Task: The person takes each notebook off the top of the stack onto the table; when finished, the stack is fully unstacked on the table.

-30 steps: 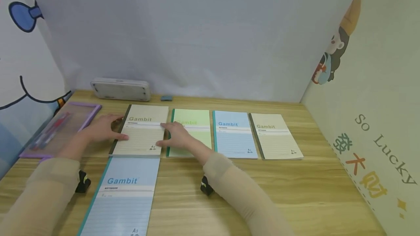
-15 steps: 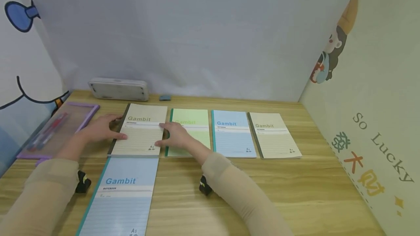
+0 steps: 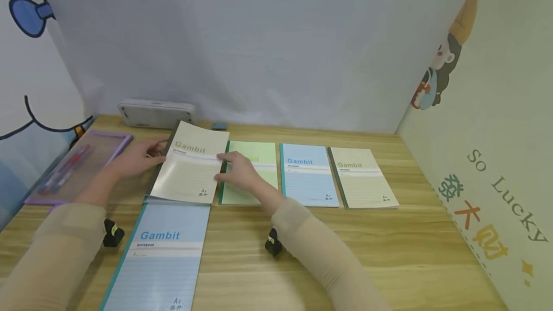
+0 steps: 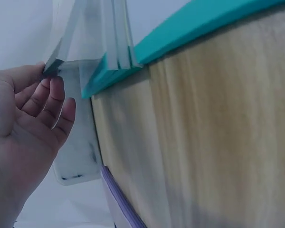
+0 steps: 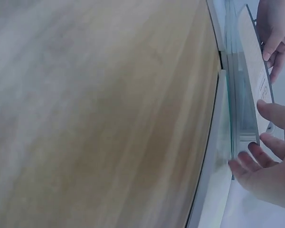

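A cream Gambit notebook [image 3: 190,167] with a dark spine is tilted up, its far end raised. My left hand [image 3: 140,158] pinches it by the spine between thumb and fingertips, as the left wrist view also shows. At the opposite edge my right hand [image 3: 239,169] holds the notebook between thumb and fingers. Beneath it, in the left wrist view, lies a small stack of notebooks with a teal spine [image 4: 99,78], separated from the lifted one by a gap. A blue notebook [image 3: 155,258] lies in front, its top end meeting the stack.
A row to the right holds a green notebook [image 3: 259,186], a blue notebook [image 3: 308,181] and another cream notebook [image 3: 365,184]. A purple-edged mesh pouch [image 3: 108,152] with pens lies left. Behind stand a pale pencil case [image 3: 157,114] and a small blue-grey block [image 3: 219,126].
The cream notebook, flat on the stack before, has been raised and tilted, its far end shifting up and right. Both hands have risen with it.
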Demonstrator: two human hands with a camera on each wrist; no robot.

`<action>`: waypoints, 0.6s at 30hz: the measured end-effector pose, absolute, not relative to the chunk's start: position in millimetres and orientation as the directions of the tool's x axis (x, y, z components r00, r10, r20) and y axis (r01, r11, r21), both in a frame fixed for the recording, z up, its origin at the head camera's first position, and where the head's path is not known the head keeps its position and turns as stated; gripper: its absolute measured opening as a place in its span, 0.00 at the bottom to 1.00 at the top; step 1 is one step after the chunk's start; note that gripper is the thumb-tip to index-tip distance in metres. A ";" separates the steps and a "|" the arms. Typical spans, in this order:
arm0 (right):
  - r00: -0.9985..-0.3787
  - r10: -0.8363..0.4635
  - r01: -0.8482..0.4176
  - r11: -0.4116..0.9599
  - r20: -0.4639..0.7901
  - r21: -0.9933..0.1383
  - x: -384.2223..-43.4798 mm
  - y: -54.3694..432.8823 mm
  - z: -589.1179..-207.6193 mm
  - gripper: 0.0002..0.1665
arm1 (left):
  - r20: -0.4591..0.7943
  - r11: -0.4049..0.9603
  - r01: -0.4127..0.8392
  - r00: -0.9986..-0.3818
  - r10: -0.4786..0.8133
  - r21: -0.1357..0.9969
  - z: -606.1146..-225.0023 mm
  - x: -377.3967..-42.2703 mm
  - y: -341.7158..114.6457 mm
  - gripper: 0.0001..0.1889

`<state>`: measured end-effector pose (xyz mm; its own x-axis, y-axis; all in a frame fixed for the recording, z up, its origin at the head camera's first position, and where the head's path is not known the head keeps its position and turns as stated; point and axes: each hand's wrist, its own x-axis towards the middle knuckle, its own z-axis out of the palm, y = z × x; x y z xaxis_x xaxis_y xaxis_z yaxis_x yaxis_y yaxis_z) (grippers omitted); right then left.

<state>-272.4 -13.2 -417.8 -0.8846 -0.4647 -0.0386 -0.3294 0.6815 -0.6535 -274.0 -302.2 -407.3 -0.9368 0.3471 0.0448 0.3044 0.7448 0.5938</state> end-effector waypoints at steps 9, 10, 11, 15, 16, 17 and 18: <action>-0.921 -0.387 -0.246 0.508 0.037 -0.826 -272.9 -4.4 -401.3 0.27 | 0.053 0.733 0.303 -0.938 0.344 0.610 -386.2 -269.0 -292.3 0.36; -0.924 -0.381 -0.245 0.496 0.046 -0.833 -273.1 -3.4 -398.9 0.27 | 0.057 0.727 0.305 -0.937 0.345 0.616 -383.9 -268.4 -290.7 0.37; -0.926 -0.374 -0.247 0.489 0.054 -0.837 -273.5 -2.3 -396.9 0.27 | 0.057 0.721 0.301 -0.938 0.342 0.624 -381.4 -267.6 -289.0 0.38; -0.933 -0.349 -0.258 0.466 0.092 -0.847 -274.9 2.9 -387.5 0.28 | 0.063 0.708 0.309 -0.934 0.351 0.635 -372.7 -266.4 -281.7 0.39; -0.934 -0.343 -0.259 0.461 0.099 -0.849 -275.7 4.5 -385.4 0.28 | 0.064 0.706 0.310 -0.934 0.352 0.637 -370.5 -266.3 -279.4 0.40; -0.935 -0.337 -0.264 0.456 0.109 -0.850 -276.2 6.4 -383.1 0.28 | 0.068 0.702 0.310 -0.934 0.351 0.641 -368.3 -266.1 -277.0 0.40; -0.937 -0.331 -0.265 0.450 0.116 -0.853 -276.7 8.3 -380.9 0.28 | 0.073 0.700 0.314 -0.933 0.351 0.641 -366.3 -265.9 -274.7 0.40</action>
